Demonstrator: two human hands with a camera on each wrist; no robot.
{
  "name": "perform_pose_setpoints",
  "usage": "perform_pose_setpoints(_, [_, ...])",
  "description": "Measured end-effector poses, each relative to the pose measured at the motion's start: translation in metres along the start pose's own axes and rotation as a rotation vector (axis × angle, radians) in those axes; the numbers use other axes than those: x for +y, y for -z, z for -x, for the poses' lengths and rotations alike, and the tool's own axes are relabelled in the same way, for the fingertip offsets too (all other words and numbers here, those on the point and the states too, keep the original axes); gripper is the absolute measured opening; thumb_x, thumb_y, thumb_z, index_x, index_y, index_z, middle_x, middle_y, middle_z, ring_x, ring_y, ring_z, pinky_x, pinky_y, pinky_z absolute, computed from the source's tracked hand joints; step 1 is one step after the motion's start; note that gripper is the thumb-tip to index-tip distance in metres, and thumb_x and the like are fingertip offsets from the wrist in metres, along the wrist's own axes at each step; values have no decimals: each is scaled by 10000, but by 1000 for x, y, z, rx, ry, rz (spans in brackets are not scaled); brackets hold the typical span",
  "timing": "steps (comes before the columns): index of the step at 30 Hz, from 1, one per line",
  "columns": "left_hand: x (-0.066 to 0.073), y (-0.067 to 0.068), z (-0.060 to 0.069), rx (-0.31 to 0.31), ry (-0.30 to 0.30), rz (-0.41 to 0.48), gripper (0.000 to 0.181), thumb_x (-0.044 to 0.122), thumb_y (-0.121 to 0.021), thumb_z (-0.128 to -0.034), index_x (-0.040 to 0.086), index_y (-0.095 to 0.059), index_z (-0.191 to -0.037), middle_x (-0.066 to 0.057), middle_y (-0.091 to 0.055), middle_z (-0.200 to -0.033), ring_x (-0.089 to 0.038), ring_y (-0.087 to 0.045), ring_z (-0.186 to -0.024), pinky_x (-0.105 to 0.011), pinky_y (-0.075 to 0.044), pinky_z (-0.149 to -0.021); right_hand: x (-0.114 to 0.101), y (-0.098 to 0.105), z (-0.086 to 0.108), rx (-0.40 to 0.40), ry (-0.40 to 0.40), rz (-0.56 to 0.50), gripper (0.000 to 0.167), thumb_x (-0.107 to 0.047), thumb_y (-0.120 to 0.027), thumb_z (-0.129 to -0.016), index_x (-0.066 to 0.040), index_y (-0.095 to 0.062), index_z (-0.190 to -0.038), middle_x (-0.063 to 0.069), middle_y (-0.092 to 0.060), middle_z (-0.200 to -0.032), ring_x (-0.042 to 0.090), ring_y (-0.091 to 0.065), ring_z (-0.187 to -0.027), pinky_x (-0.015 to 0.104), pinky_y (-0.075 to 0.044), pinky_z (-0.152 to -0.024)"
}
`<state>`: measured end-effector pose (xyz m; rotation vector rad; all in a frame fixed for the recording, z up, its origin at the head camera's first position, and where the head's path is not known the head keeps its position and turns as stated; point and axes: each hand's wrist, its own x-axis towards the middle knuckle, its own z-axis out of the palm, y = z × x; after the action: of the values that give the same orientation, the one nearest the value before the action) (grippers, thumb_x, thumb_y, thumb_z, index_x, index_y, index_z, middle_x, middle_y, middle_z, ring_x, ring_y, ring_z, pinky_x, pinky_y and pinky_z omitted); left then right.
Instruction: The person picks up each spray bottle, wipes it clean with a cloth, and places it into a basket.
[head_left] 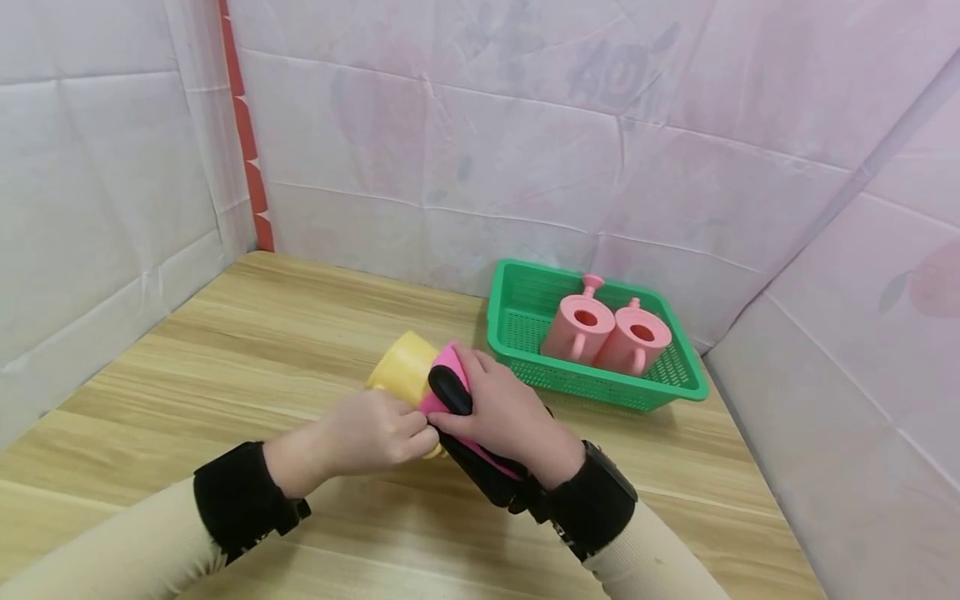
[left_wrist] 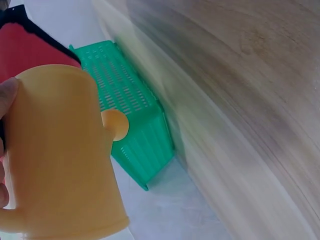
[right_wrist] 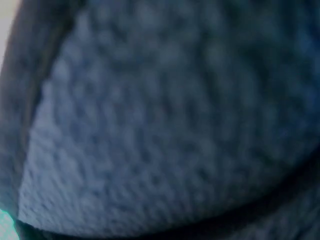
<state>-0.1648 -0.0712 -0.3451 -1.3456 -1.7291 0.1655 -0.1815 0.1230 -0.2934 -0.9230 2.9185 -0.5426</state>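
A yellow watering can (head_left: 402,367) is tipped on its side above the table, with its handle (left_wrist: 11,220) at the lower left of the left wrist view. My left hand (head_left: 372,432) grips it on the handle side with curled fingers. A pink cloth with black edging (head_left: 448,360) is bunched in my right hand (head_left: 504,414), which holds it against the can's rim end. Blurred fabric (right_wrist: 150,125) fills nearly all of the right wrist view and hides that hand. The can's round spout head (left_wrist: 116,125) sticks out in the left wrist view.
A green perforated basket (head_left: 592,390) stands at the back right, close to the wall. Two pink watering cans (head_left: 576,333) lean side by side in it. Pale sheeting (head_left: 525,158) walls in the wooden table (head_left: 300,333) at the back and both sides.
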Motion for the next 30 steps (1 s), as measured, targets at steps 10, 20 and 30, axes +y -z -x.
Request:
perform_pose_setpoints(10, [7, -4, -2, -7, -38, -46, 258, 53, -388, -934, 119, -457, -694, 57, -423, -571, -65, -392, -474, -183, -301, -427, -4, -4, -8, 18, -3, 29, 914, -588, -684, -738, -113, -327, -1433, 81, -480, -1315, 191, -519, -983, 281, -453, -680])
perform_pose_setpoints(20, [10, -5, -2, 4, -36, -42, 270, 43, -391, -928, 120, -449, -676, 58, -410, -566, -51, -387, -489, -167, -308, -444, -6, -3, -10, -6, 9, 41, 892, -591, -660, -757, -124, -317, -1435, 69, -518, -1233, 188, -520, -928, 276, -438, -632])
perform_pose_setpoints(30, [21, -9, -18, 107, -85, -8, 250, 28, -417, -885, 150, -443, -668, 85, -344, -560, -30, -364, -453, -178, -259, -422, -9, -4, -26, -2, 37, -58, 600, -624, -614, -776, -200, -461, -1173, -26, -515, -862, 126, -509, -726, 266, -427, -553])
